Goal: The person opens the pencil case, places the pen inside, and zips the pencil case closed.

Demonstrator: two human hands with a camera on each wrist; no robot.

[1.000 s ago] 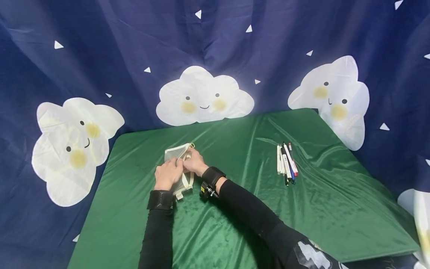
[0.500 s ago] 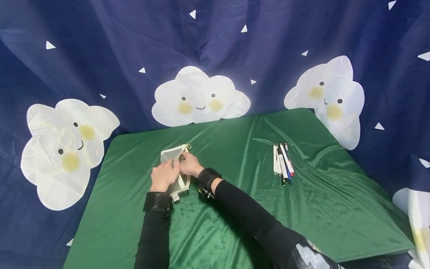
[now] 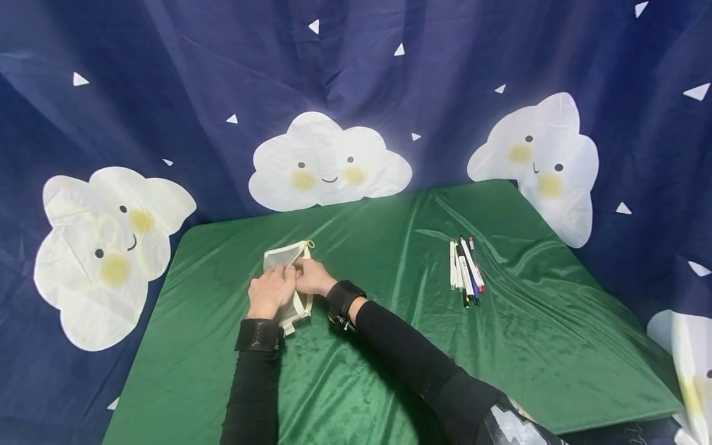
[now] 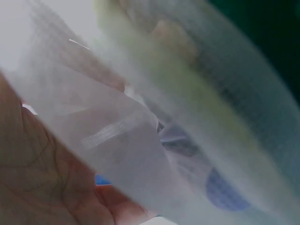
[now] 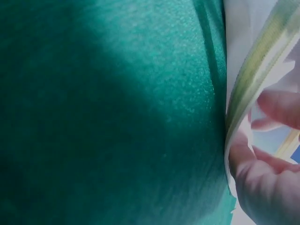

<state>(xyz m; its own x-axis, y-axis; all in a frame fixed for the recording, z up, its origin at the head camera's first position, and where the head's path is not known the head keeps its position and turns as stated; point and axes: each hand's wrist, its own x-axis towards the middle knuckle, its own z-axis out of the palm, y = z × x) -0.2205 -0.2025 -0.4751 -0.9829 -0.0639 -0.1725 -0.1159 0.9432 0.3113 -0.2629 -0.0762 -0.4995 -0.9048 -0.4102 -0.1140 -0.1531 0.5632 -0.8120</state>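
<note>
A pale, see-through zip pouch with cream edging lies on the green cloth, left of the middle. My left hand grips its left side, thumb toward the opening. At the opening my right hand holds the right edge, with its fingertips partly hidden. The right wrist view shows the right fingers curled at the zip tape, some inside the pouch. Close up in the left wrist view, the sheer wall covers part of the left palm.
Several pens and markers lie in a loose bundle on the right part of the green cloth. A ring-shaped zip pull sticks out at the pouch's far corner. Behind the table hangs a dark blue curtain with clouds.
The head view has shifted slightly, so everything appears a little further left. Both hands stay on the pouch; the right hand has drawn slightly down along its opening.
</note>
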